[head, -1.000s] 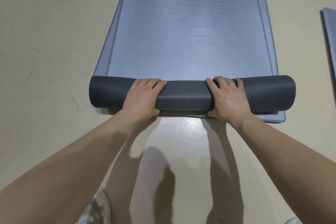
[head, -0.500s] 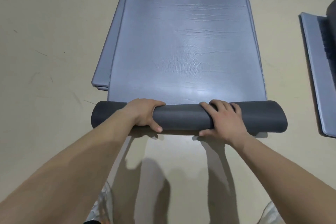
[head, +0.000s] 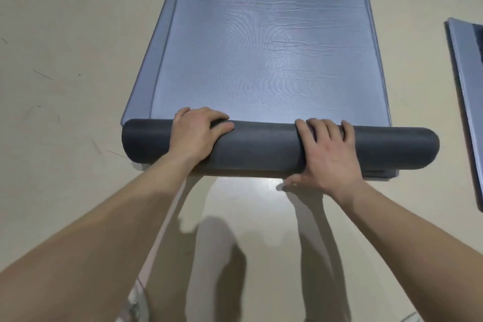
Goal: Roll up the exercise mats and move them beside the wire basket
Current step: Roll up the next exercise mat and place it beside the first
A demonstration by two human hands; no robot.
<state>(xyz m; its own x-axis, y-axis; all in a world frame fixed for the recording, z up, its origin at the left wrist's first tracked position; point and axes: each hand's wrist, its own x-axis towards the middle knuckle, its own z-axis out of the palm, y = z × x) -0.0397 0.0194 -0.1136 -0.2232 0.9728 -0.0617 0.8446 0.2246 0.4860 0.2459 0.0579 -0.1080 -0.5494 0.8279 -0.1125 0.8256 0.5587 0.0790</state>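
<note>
The exercise mat (head: 269, 42) lies lengthwise on the floor (head: 60, 42), its near end wound into a dark grey roll (head: 261, 149) that runs crosswise just ahead of the person. The roll is pressed from above by both hands: the left hand (head: 196, 133) is curled over it left of centre, and the right hand (head: 329, 154) is laid flatter over it right of centre, the thumb reaching down at the near side. Neither hand is closed fully around the roll.

A crooked, coning roll could result if one hand is pushed ahead of the other. The winding could spring loose if pressure is eased, since most of the mat is judged to be still flat. A second mat edge (head: 141, 97) is seen beneath on the left and could be dragged along.

Counted: one roll, two hands, at least two stacked mats here, and one further mat (head: 465, 86) at the right edge. No wire basket is in view.
</note>
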